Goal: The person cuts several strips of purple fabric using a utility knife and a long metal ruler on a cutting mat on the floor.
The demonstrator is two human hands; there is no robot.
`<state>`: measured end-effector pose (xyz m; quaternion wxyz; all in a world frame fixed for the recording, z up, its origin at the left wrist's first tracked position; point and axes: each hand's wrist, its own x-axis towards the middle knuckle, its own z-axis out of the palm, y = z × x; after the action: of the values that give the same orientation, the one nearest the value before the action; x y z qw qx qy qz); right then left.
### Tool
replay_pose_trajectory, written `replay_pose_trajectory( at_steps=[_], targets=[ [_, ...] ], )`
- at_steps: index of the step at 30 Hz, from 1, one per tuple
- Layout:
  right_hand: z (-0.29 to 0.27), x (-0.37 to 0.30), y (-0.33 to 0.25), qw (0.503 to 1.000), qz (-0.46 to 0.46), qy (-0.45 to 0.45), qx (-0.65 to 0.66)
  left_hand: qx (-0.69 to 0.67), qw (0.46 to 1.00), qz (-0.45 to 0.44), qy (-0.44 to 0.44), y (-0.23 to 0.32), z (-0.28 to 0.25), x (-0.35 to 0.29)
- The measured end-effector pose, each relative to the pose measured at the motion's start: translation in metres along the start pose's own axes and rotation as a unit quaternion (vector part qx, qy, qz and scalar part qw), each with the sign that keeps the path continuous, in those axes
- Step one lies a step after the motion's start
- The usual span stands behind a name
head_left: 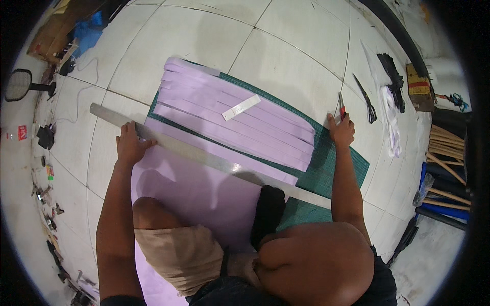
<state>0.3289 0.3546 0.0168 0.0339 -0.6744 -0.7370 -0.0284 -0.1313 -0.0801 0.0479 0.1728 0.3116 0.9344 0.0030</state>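
Note:
A long metal ruler (204,157) lies slantwise across a sheet of lilac material (204,183) and a green cutting mat (334,163). Near its left end my left hand (133,144) grips it, fingers over the far edge and thumb spread along the near side. My right hand (342,131), at the mat's right edge, is closed around a utility knife (342,109) with an orange-red handle, its blade pointing away from me. Several cut lilac strips (229,120) lie side by side on the mat beyond the ruler. A short white ruler-like piece (241,107) rests on them.
My black-covered foot (269,206) presses at the ruler's near edge. Right of the mat lie black scissors (368,104), a black bundle (392,81) and white-lilac scraps (392,122). Wooden sticks (448,153) and a box (419,87) stand at the right wall; small clutter lines the left wall.

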Motion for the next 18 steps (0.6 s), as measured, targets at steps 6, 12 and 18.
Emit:
replay_pose_trajectory(
  at_steps=[6,12,18],
  targets=[
    [0.029,0.032,0.049,0.996,-0.032,-0.006,0.087,-0.017,0.999,0.016,0.032,-0.002,0.008,0.004],
    [0.006,0.025,0.02,0.959,-0.041,0.01,0.281,-0.075,0.997,0.012,0.013,-0.003,0.011,0.004],
    [-0.098,-0.091,-0.172,0.862,-0.149,-0.314,0.369,-0.098,0.995,-0.014,0.012,-0.004,-0.006,-0.003]
  ],
)
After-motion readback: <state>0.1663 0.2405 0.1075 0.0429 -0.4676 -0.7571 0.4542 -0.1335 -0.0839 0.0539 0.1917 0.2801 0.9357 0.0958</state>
